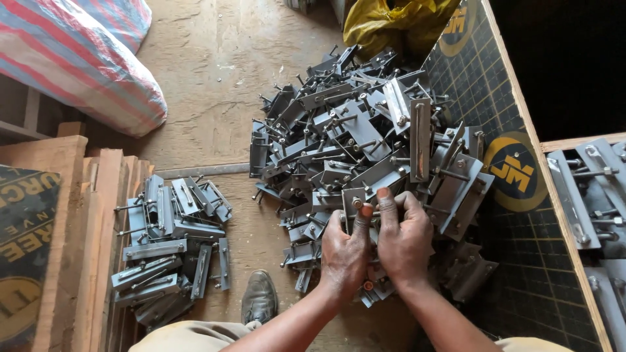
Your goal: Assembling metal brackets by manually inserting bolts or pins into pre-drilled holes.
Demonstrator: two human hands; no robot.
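1. While held over the large pile (365,140), one grey metal bracket (354,203) is gripped by both hands, just at the pile's near edge.
2. Left hand (343,253): fingers curled shut on the bracket, thumb up by its bolt.
3. Right hand (404,240): fingers wrapped round the same bracket.
4. Bracket: flat grey plate, dull finish, a threaded bolt with nut at its face.
5. Smaller stack (173,244) is seen apart, on the left.

Striped red, white and blue woven sack (91,58) top left on the floor; crumpled yellow plastic bag (398,23) top centre; round yellow-and-black emblems (515,171) on dark board, right; another emblem (19,306) lower left.
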